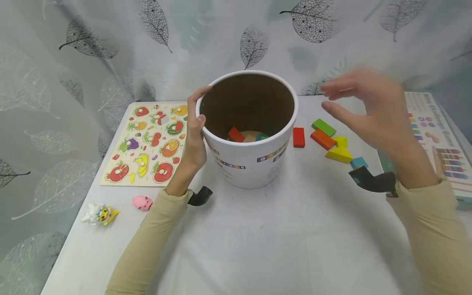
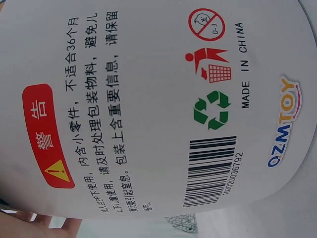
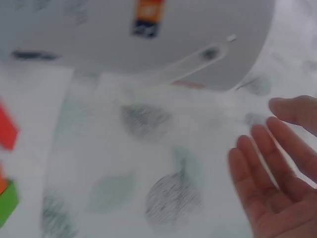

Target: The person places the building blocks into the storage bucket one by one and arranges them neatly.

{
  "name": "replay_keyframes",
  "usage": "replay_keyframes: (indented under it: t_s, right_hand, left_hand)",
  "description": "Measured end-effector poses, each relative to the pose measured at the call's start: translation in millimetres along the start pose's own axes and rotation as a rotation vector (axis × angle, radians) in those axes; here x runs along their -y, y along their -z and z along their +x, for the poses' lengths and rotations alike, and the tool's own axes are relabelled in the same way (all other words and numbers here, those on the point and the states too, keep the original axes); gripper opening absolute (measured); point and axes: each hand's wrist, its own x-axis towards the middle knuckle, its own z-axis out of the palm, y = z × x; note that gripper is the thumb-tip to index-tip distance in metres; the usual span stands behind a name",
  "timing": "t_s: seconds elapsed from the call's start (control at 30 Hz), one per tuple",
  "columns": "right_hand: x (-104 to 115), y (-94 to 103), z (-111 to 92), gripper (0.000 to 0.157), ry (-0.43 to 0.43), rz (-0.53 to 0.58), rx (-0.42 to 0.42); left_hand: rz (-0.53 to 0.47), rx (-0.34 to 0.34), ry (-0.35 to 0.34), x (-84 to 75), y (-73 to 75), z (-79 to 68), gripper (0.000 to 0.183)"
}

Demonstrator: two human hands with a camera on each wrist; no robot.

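Note:
A white paper bucket (image 1: 245, 168) stands upright on the table, its mouth tilted toward me. At its left rim, my left hand (image 1: 194, 141) grips the edge, thumb outside. Inside the bucket lie a red block (image 1: 236, 134) and a partly hidden blue-green piece (image 1: 262, 137). Printed warnings and a barcode (image 2: 210, 171) cover the bucket's side in the left wrist view. To the right of the bucket, my right hand (image 1: 376, 108) is in the air, blurred, holding nothing. Its fingers (image 3: 265, 163) are spread apart from the thumb. Below it are an orange block (image 1: 322, 139) and a green block (image 1: 323, 127).
A red block (image 1: 299, 137), yellow blocks (image 1: 339, 155) and a blue block (image 1: 359, 163) lie right of the bucket. A fruit puzzle board (image 1: 145, 143) is at left, with a pink toy (image 1: 142, 203) and a yellow-white figurine (image 1: 100, 214) before it. A printed box (image 1: 448, 143) lies far right.

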Motion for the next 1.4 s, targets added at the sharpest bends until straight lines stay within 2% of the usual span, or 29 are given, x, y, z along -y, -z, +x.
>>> replay_keyframes:
  t_s: [0.07, 0.17, 0.27, 0.37, 0.5, 0.73, 0.87, 1.0, 1.13, 1.2, 1.27, 1.4]
  right_hand:
    - [-14.5, 1.0, -13.6, 0.042, -0.070, -0.045, 0.060]
    - [-38.3, 1.2, -36.9, 0.039, -0.186, -0.118, 0.198]
    - [-61.5, 1.3, -59.2, 0.035, -0.318, -0.141, 0.360]
    - [-80.0, -0.5, -75.4, 0.036, -0.395, -0.132, 0.485]
    - [-92.5, -8.1, -86.1, 0.038, -0.394, -0.128, 0.578]
    - [-88.7, -25.4, -94.2, 0.036, -0.257, -0.104, 0.624]
    - [-84.5, -32.6, -93.8, 0.031, -0.236, -0.104, 0.649]
    - [-81.4, -28.1, -86.7, 0.028, -0.238, -0.108, 0.613]
    - [-71.0, -14.6, -71.0, 0.030, -0.229, -0.119, 0.517]
    - [-60.1, -6.0, -60.1, 0.034, -0.221, -0.147, 0.441]
    - [-47.5, 2.8, -47.9, 0.038, -0.163, -0.157, 0.331]
    - [-17.7, 15.0, -18.8, 0.048, -0.005, -0.042, 0.108]
  left_hand:
    - [-0.006, 0.001, 0.001, -0.2, 0.1, -0.3, 0.086]
    - [-0.008, 0.004, 0.001, -0.8, -0.4, -0.3, 0.085]
    - [-0.021, 0.007, 0.001, -1.1, -0.8, 0.2, 0.084]
    - [-0.030, 0.008, 0.000, -0.9, -1.1, 0.6, 0.083]
    - [-0.041, 0.006, 0.000, -0.8, -0.2, 0.4, 0.082]
    - [-0.041, 0.012, -0.003, -0.4, -0.2, 0.5, 0.082]
    - [-0.046, 0.016, -0.006, -0.6, -0.3, 1.0, 0.081]
    - [-0.049, 0.015, -0.003, -0.6, -0.7, 1.2, 0.080]
    - [-0.045, 0.012, -0.003, -0.5, -1.0, 1.6, 0.081]
    - [-0.044, 0.013, -0.001, -0.2, -0.5, 1.7, 0.081]
    - [-0.036, 0.011, 0.001, 0.0, -0.1, 1.5, 0.083]
    - [-0.021, 0.004, 0.000, 0.7, 0.4, 1.0, 0.086]
